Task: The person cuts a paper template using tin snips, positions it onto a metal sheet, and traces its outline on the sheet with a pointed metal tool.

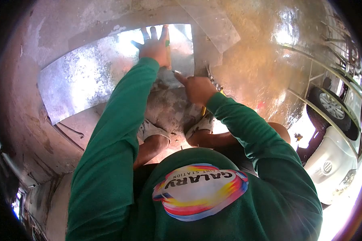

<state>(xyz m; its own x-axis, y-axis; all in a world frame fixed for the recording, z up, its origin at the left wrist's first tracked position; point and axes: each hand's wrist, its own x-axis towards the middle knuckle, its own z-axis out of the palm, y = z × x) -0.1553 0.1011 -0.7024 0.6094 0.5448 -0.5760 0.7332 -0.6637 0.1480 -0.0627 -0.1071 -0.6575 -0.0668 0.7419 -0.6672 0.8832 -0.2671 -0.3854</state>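
Note:
A shiny metal sheet (pixel 88 72) lies on the floor in front of me. My left hand (pixel 153 50) presses down near its far right part, fingers spread, beside a narrow strip (pixel 168 56) with a green mark that lies across the sheet. My right hand (pixel 199 88) is closed at the sheet's near right edge, its index finger pointing toward the strip's near end. A small thin tool (pixel 175 72) shows at that fingertip; most of it is hidden. Just right of this hand, snips (pixel 210 74) lie on the floor, their yellow handle partly hidden behind the wrist.
Another flat sheet (pixel 213 26) lies at the far right of the metal sheet. Dark thin rods (pixel 70 134) lie at the near left. At the right are curved metal rails (pixel 326 110) and a white car (pixel 334 160). My feet in light shoes are below the sheet.

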